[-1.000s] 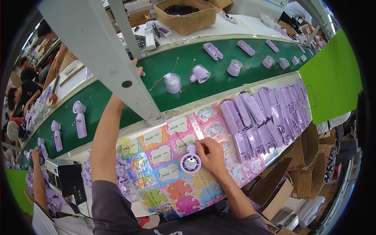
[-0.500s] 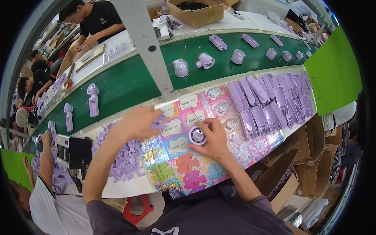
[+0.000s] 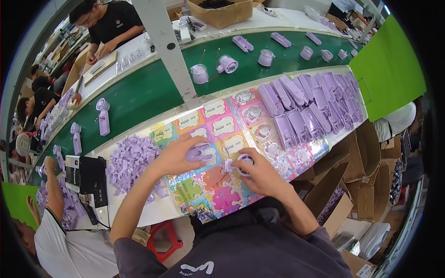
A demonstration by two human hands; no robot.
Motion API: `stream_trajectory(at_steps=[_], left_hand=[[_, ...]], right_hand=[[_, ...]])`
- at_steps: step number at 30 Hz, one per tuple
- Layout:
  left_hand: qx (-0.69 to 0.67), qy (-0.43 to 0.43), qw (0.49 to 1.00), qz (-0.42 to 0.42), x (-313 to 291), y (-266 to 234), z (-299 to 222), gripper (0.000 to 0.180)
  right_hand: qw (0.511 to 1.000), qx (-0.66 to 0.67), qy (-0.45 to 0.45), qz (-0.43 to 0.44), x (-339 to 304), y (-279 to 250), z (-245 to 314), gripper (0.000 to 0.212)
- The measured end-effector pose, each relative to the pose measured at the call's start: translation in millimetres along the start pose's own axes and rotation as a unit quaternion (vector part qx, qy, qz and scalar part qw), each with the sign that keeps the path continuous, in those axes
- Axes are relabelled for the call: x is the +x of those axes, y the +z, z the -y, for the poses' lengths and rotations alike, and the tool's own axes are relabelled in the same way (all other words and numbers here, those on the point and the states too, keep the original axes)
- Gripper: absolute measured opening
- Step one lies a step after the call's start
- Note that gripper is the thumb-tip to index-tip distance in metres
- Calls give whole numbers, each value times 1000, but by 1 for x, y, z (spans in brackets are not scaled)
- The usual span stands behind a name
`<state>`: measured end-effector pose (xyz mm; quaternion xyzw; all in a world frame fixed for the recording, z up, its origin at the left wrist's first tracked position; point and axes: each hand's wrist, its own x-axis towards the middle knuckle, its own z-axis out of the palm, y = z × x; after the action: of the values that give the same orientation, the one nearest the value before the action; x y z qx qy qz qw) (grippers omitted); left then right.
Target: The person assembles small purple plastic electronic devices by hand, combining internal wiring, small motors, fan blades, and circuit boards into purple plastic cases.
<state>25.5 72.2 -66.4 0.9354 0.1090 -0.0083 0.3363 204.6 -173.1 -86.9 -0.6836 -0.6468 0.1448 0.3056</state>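
- At a factory counter (image 3: 153, 211) covered by a bright patchwork mat (image 3: 218, 185), a seated worker assembles small lilac fans.
- Left hand (image 3: 178, 156) closes over a lilac fan piece (image 3: 200, 153), pressing it to the mat.
- Right hand (image 3: 259, 173) grips a round fan head (image 3: 244, 162) between thumb and fingers, just beside the left hand's piece; a small pale part (image 3: 228, 165) sits between them.
- Beside the left forearm, a heap of small lilac parts (image 3: 130, 160) lies on the counter, with a black and white machine (image 3: 87, 178) further left.
- Rows of lilac fan bodies (image 3: 306, 104) overlap along the mat's far right.
- Beyond the counter, a green conveyor belt (image 3: 143, 95) carries more fans (image 3: 103, 116) and round parts (image 3: 199, 73).
- Other workers sit along the belt's far side.
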Motion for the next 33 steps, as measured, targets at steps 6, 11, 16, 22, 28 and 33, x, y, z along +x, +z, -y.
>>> stream_trajectory(at_steps=[6,11,16,22,28,33], left_hand=[[-117,-27,993,21,-4,18,-23,59],[-87,-44,995,-5,-7,22,-35,57],[-93,-54,994,-11,-9,21,-43,52],[-149,-63,984,-79,-14,40,-33,41],[-231,-115,961,-103,-33,17,-29,37],[-255,-192,917,-239,-36,-29,10,27]], right_hand=[[997,46,-31,-61,12,-13,20,52],[997,-6,-62,-33,19,-9,26,53],[993,-48,-95,-49,19,-7,24,55],[988,-63,-123,-68,21,0,24,60],[982,-17,-170,-76,36,7,32,64],[980,73,-42,-181,65,38,29,62]])
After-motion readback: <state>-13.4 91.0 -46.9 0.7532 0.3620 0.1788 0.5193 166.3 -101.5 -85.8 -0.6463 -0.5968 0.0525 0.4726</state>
